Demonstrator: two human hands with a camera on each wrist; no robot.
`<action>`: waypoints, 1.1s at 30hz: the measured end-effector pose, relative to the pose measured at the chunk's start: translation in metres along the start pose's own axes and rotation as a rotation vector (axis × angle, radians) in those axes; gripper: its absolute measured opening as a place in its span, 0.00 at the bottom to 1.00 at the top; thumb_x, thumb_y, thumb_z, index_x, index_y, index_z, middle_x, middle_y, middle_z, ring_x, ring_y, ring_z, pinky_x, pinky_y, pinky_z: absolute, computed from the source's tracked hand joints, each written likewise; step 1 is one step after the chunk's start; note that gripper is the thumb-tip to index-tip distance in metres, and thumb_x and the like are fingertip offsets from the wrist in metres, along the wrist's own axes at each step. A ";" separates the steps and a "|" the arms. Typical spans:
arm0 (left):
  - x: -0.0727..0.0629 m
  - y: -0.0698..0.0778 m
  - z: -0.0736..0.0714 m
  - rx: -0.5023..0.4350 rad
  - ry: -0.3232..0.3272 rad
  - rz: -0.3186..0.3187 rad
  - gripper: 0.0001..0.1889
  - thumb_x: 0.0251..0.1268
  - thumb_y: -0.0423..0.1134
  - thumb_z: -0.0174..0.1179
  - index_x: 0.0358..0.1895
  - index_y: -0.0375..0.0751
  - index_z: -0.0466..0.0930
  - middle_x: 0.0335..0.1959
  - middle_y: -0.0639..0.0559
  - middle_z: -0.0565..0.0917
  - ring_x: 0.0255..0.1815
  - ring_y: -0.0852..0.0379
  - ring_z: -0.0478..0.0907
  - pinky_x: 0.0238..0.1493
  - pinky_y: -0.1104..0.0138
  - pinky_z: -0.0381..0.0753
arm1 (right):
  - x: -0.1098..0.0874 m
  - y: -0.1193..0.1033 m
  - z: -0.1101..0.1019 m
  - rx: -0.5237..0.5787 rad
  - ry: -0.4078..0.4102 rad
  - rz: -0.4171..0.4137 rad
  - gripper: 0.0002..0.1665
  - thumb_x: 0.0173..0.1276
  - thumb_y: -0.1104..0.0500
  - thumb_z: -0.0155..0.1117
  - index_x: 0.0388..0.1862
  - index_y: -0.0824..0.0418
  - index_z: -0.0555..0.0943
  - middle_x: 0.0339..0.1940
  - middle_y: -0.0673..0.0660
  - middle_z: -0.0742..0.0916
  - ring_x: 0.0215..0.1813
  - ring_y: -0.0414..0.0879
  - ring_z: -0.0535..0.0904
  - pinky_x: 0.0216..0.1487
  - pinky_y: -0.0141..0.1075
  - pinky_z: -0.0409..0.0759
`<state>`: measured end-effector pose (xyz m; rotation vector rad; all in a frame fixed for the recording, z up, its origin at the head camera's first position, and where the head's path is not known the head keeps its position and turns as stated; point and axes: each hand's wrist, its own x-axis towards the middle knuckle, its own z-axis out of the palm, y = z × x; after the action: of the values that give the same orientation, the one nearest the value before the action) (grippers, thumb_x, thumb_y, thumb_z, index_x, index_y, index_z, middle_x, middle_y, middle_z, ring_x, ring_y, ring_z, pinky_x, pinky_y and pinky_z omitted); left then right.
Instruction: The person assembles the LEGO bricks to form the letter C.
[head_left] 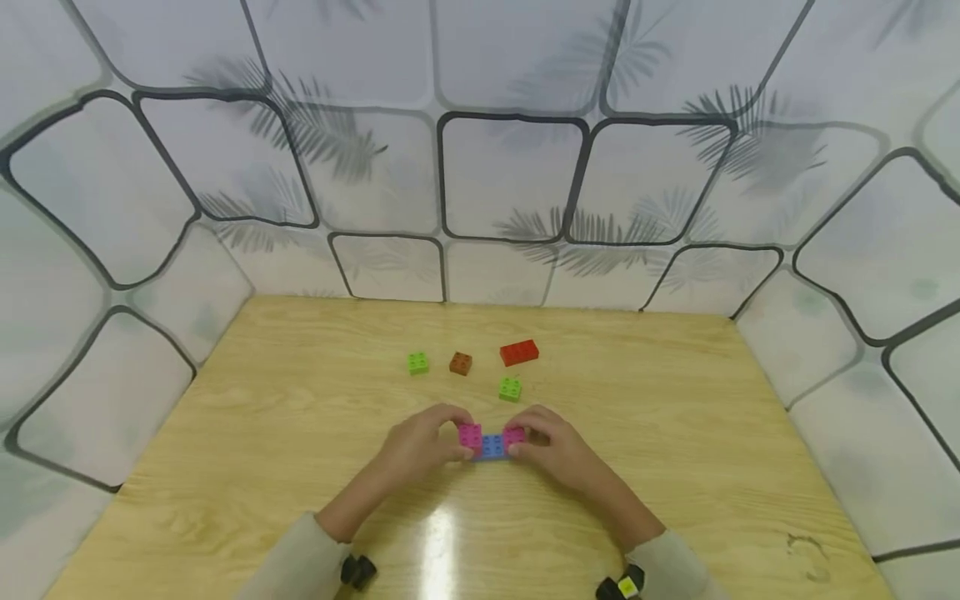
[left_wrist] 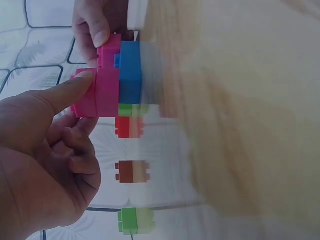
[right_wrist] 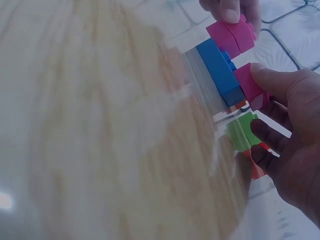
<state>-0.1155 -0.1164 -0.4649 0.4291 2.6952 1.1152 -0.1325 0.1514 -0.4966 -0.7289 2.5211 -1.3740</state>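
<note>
A blue brick lies on the wooden table, a pink brick at each end of its top. My left hand pinches the left pink stack between thumb and fingers; a seam across it suggests two pink bricks, one on the other. At the other end, my right hand grips a lower pink brick by its sides. Bare blue studs show between the two pink pieces. Whether the right pink brick sits fully down on the studs, I cannot tell.
Beyond the hands lie a green brick, a longer red brick, a brown brick and another green brick. Patterned cloth walls border the table at the back and sides.
</note>
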 end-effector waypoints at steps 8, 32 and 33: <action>0.003 0.004 -0.005 -0.022 -0.050 -0.016 0.15 0.62 0.51 0.70 0.51 0.64 0.81 0.55 0.60 0.82 0.33 0.59 0.73 0.35 0.63 0.74 | -0.001 -0.002 0.000 0.002 0.002 0.045 0.17 0.70 0.49 0.68 0.56 0.50 0.84 0.53 0.45 0.82 0.55 0.44 0.74 0.61 0.43 0.73; 0.060 -0.018 -0.036 -0.186 0.007 0.042 0.26 0.72 0.45 0.63 0.69 0.45 0.73 0.64 0.46 0.77 0.41 0.51 0.73 0.38 0.61 0.76 | -0.005 -0.007 -0.002 0.009 0.017 0.060 0.17 0.68 0.47 0.70 0.54 0.48 0.84 0.51 0.43 0.82 0.53 0.43 0.74 0.57 0.39 0.73; 0.065 -0.020 -0.037 -0.177 0.017 0.039 0.25 0.72 0.44 0.63 0.69 0.45 0.73 0.64 0.46 0.77 0.43 0.50 0.73 0.39 0.61 0.76 | -0.005 -0.007 -0.002 0.008 0.016 0.064 0.17 0.68 0.47 0.70 0.54 0.47 0.84 0.51 0.43 0.82 0.53 0.43 0.74 0.57 0.39 0.73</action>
<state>-0.1908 -0.1323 -0.4575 0.4457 2.5833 1.3608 -0.1265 0.1521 -0.4899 -0.6333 2.5262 -1.3734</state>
